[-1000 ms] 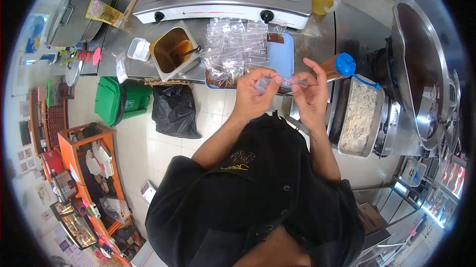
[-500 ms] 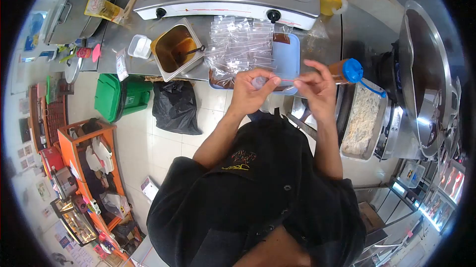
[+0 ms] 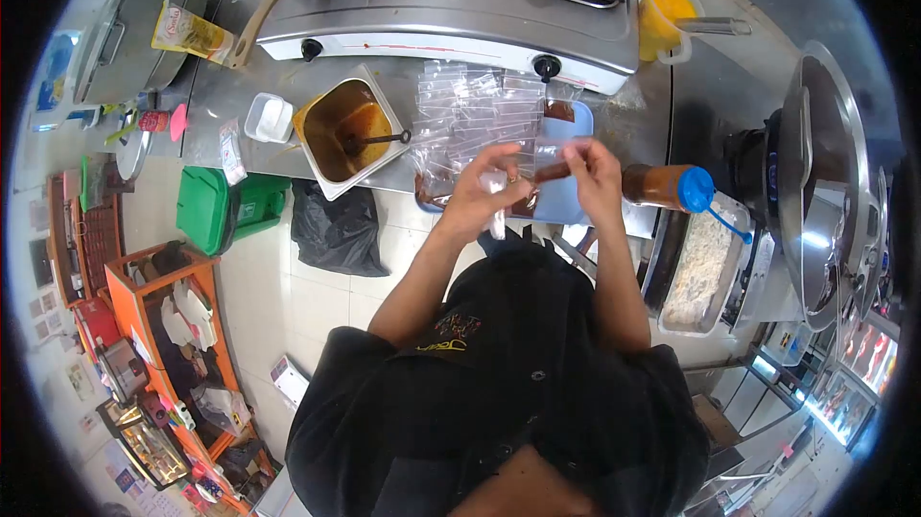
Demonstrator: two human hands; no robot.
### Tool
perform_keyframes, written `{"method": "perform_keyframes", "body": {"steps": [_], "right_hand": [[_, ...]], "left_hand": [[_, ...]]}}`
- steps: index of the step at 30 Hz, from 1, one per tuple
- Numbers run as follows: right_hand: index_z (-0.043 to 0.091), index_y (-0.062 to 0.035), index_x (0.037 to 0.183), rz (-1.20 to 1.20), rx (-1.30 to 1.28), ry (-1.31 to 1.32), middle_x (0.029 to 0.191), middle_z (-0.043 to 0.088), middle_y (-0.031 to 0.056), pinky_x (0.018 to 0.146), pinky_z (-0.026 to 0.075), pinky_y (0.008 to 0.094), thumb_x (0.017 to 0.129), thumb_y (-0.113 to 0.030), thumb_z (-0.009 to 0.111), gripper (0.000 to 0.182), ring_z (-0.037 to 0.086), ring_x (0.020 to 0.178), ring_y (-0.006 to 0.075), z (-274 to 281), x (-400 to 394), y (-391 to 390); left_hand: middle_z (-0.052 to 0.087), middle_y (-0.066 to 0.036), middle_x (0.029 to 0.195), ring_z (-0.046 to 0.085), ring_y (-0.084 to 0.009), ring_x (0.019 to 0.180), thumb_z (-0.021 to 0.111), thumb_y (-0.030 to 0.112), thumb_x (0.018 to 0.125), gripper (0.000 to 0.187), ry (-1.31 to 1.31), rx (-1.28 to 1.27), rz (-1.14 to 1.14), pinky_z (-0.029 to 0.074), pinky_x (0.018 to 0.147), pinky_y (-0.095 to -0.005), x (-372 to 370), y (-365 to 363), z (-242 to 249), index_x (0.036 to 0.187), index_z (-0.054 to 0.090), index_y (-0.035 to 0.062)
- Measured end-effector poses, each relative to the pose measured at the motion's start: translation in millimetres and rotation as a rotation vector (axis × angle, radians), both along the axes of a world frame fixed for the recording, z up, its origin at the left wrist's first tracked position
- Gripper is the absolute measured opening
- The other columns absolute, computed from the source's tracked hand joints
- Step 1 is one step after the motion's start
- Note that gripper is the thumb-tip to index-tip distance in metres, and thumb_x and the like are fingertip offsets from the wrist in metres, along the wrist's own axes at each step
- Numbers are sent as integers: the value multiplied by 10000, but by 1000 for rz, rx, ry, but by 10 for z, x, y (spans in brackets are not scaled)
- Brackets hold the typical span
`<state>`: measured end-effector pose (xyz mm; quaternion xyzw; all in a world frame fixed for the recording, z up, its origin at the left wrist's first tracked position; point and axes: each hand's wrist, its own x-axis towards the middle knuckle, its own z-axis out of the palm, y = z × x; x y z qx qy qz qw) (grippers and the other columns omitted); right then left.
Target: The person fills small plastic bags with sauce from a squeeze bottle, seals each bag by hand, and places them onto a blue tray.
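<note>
My right hand (image 3: 597, 183) pinches a small clear plastic bag (image 3: 552, 170) with brown sauce inside, held over the blue tray (image 3: 573, 199). Closed round a crumpled whitish, see-through plastic piece (image 3: 496, 218), my left hand (image 3: 470, 196) is just left of that bag, fingertips close to it. Many flat clear zip bags (image 3: 480, 109) lie spread in layers across the tray's left and middle. A filled brown packet (image 3: 558, 111) rests at the tray's far right corner. Right of my right hand lies a bottle of brown sauce (image 3: 662, 185) with a blue cap.
Left of the tray stands a steel container (image 3: 331, 186) with brown sauce and a ladle. A white plastic tub (image 3: 259, 119) sits beyond it. The gas stove (image 3: 432, 23) spans the back. At right are a tray of floury mix (image 3: 700, 268) and a large pan (image 3: 825, 172).
The sauce-filled bag now shows between my hands, held by the right. My left hand has turned, exposing the whitish plastic below its fingers. The view has shifted slightly.
</note>
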<state>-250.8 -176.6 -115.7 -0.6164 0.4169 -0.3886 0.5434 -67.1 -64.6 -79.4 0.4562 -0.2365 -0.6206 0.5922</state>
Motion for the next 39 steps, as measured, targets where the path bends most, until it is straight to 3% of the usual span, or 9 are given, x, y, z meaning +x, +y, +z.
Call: {"method": "perform_keyframes", "body": {"steps": [4,10,16,21,26,28,34,37,39], "right_hand": [[705,-38,964,-139,-40,302,833,689,74,668,489,323,906,-240,710,210,634,734,172,-393,116,-442],[707,-30,969,-422,-233,428,849,684,113,684,521,349,849,-235,762,244,665,755,237,-764,303,-805],[639,1,1102,-528,-253,77,945,639,101,748,535,339,828,-152,783,345,647,837,201,-328,329,-398],[651,-32,1015,584,-175,186,961,675,68,712,492,310,825,-76,745,217,639,851,154,758,-9,378],[658,-35,1001,474,-228,191,924,678,96,760,494,320,836,-28,717,176,647,861,198,644,-326,699],[661,-46,1003,290,76,22,929,668,100,778,489,333,816,-39,737,202,648,859,223,641,-423,871],[672,26,949,585,-164,278,962,637,74,815,484,307,843,11,704,112,595,890,140,802,-1005,1039],[643,33,977,281,-180,-256,991,678,98,800,496,316,889,-2,682,103,640,874,192,640,-1160,1257],[634,38,980,227,-60,-200,979,676,97,791,495,308,901,-13,678,104,638,870,181,694,-1432,1253]], "left_hand": [[568,-60,1118,577,-162,791,625,-58,852,569,626,93,-67,505,711,-290,96,190,-243,1395,474,16],[573,-207,1299,656,-337,1091,565,-9,917,532,575,204,-177,548,977,-516,109,335,-63,1425,409,-19],[590,-229,1272,676,-263,1027,622,21,942,629,350,37,-338,607,823,-420,86,344,17,1490,316,69],[619,-216,1201,698,-266,988,617,-38,926,658,220,-5,-402,608,812,-405,-112,376,34,1475,273,80],[655,-148,1032,713,-237,886,692,-22,884,667,213,39,-389,614,733,-367,-455,501,157,1432,318,40],[654,-134,1023,712,-224,850,723,-11,865,677,222,23,-366,614,710,-354,-671,604,77,1421,342,37],[653,-123,1029,716,-217,854,746,-18,845,681,280,-79,-253,619,701,-339,-1234,912,69,1407,370,63],[674,-89,965,680,-147,751,750,37,860,678,162,-48,-378,565,604,-271,-1474,1104,194,1422,371,74],[689,-41,911,622,-91,711,743,85,879,590,-75,19,-468,511,618,-232,-1689,1250,184,1399,466,76]]}}
